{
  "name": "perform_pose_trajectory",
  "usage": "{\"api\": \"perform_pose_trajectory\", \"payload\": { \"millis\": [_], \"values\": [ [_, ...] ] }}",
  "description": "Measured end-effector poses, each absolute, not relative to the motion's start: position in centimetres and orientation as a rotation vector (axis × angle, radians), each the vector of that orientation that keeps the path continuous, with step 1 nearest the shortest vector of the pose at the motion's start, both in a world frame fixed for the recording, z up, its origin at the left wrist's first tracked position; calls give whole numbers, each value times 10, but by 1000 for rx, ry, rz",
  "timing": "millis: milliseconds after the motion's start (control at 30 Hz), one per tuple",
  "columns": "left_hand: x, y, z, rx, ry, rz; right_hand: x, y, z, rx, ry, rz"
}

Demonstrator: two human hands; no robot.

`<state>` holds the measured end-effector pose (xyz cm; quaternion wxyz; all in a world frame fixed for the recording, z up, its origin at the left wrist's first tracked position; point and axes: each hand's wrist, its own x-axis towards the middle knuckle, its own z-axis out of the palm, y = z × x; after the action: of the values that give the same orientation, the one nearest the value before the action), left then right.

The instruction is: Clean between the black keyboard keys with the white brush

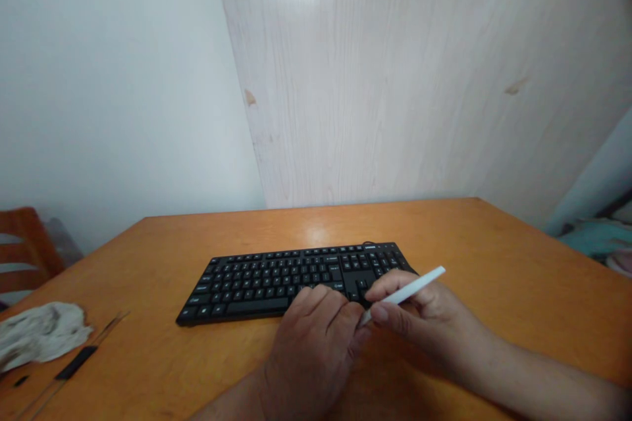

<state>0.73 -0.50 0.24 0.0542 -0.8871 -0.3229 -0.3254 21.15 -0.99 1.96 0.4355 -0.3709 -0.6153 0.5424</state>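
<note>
My right hand (419, 316) pinches a slim white pen-like stick (415, 286) between thumb and fingers. The stick slants, with its upper end to the right and its narrow lower end at the fingers of my left hand (318, 342). Those left fingers are curled closed and turned down, so whatever they grip is hidden. Both hands are at the near side of a black keyboard (266, 283), covering part of its lower right area. The keyboard lies flat on the orange-brown wooden table (197, 368).
On the table's left lie a crumpled whitish cloth (47, 332), thin wire-like rods with a black band (76, 363) and a small black piece (20, 381). A wooden chair back (20, 243) stands beyond the left edge. A pale wood-grain panel (345, 92) rises behind the table.
</note>
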Motion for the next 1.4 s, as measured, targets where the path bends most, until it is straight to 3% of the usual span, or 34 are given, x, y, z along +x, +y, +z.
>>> {"api": "perform_pose_trajectory", "payload": {
  "millis": [333, 633, 1133, 1400],
  "values": [
    [5, -2, 2, -2809, -1128, -925, 218, -3, 27, -945, -1401, 1401],
    [-4, 7, -1, -2861, -1119, -863, 248, 32, 39, -1175, -1232, 904],
    [-9, 12, -9, -2937, -958, -784, 267, 49, 1, -1247, -1408, 917],
    [-8, 11, -7, -2926, -946, -803, 270, 47, 5, -1312, -1446, 754]
  ]
}}
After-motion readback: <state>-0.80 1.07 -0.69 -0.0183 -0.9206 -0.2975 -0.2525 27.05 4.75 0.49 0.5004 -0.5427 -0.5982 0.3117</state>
